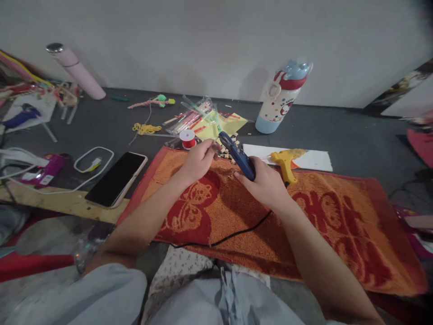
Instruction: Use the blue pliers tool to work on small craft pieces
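My right hand is wrapped around a dark blue handheld tool, long and slightly curved; its exact kind does not show clearly. The tool's far end points up and left, close to my left fingertips. My left hand is closed in a pinch beside that end. Whatever it holds is too small to make out. Both hands are above an orange and red towel. Small wooden pieces are scattered just beyond the hands, and a spool of red thread stands past the left one.
A yellow glue gun rests by a white board. Beyond are a cartoon bottle, yellow paper and wrapped sticks. Leftward are a phone, white cable and pink flask. A black cord crosses the towel.
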A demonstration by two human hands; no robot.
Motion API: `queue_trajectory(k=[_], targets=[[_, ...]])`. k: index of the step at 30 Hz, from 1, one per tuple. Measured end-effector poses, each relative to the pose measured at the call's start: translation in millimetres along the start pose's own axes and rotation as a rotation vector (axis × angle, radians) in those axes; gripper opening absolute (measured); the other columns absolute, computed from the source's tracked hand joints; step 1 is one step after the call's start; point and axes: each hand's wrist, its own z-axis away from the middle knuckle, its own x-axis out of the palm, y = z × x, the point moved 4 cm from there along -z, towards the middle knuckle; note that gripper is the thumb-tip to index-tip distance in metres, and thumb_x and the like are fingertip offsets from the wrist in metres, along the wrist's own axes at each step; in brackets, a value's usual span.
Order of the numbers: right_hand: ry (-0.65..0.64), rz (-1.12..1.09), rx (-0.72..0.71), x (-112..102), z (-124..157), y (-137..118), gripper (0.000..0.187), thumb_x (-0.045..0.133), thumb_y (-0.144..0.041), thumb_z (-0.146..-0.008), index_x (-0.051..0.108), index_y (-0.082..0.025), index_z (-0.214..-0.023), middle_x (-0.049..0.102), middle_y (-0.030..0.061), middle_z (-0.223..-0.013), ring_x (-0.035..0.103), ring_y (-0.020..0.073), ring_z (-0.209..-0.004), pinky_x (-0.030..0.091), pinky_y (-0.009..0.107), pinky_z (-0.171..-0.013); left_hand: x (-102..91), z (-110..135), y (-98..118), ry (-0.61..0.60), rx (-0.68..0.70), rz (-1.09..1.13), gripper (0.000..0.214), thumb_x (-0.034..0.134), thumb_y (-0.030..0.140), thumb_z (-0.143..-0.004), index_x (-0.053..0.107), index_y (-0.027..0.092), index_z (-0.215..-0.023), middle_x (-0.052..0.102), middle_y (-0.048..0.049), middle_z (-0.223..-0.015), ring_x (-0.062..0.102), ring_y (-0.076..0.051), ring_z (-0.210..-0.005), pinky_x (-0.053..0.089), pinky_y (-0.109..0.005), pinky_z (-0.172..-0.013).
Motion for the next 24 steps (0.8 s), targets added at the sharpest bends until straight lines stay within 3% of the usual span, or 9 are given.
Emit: queue_trajectory(k=[5,12,24], targets=[[0.007,-0.02,0.003,0,0,1,0.054,0.05,-0.054,-0.084,0.053,-0.012,-0.118,0.068,0.0173,-0.106,0.065,0.0321,-0.093,0.045,0.036,-0.071,3.4,3,2,-0.004,0.016,0.023,0.024,0.036,0.027,-0.094,0.058,0.019,-0.088,0.064,-0.0016,-0.071,0.059,-0.013,-0.068,0.044,-0.026,-0.068],[-0.041,-0.032,-0.046,4,2,-5,0.048,0.053,-0.051,-0.084,0.053,-0.014,-0.115,0.068,0.0154,-0.105,0.065,0.0315,-0.092,0.045,0.034,-0.07,11.2,5,1,-0.036,0.053,-0.103,0.029,0.037,0.018,-0.089,0.054,0.018,-0.066,0.062,-0.0018,-0.07,0.058,-0.015,-0.07,0.043,-0.028,-0.069],[-0.054,0.022,-0.062,2,5,-9,0.044,0.051,-0.05,-0.086,0.053,-0.015,-0.113,0.07,0.0138,-0.099,0.066,0.0297,-0.087,0.044,0.032,-0.067,12.3,8,1,-0.05,0.064,-0.041,0.028,0.036,0.021,-0.088,0.052,0.019,-0.066,0.061,-0.0023,-0.067,0.058,-0.015,-0.067,0.045,-0.029,-0.068]])
